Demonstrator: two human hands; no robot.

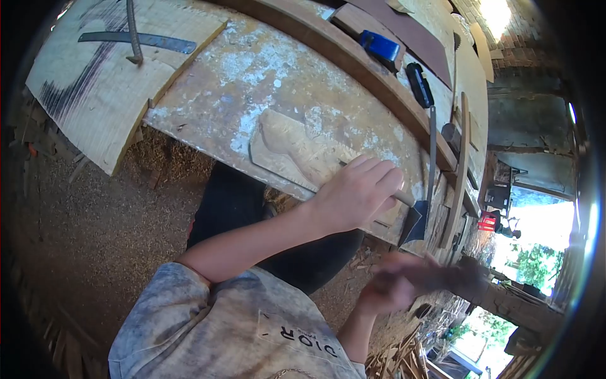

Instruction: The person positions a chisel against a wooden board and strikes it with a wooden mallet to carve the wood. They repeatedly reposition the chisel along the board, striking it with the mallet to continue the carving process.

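My left hand (360, 192) is closed around a chisel (404, 198), whose handle end sticks out on the right side of the fist. Its thin dark tip points at a pale carved wooden board (287, 148) with a raised curvy shape, lying at the bench's near edge. My right hand (394, 287), blurred by motion, is wrapped around what looks like a wooden mallet (464, 278), raised off to the right, apart from the chisel. A dark pointed metal piece (413, 224) lies on the bench just past the chisel handle.
On the stained workbench (214, 76), a large plank (82, 88) bears a steel ruler (139, 41) and a hammer-like bar (133, 35). A long wooden rail (353, 57) crosses behind. Beyond lie a blue object (379, 45) and a black one (419, 85). Shavings cover the floor (113, 215).
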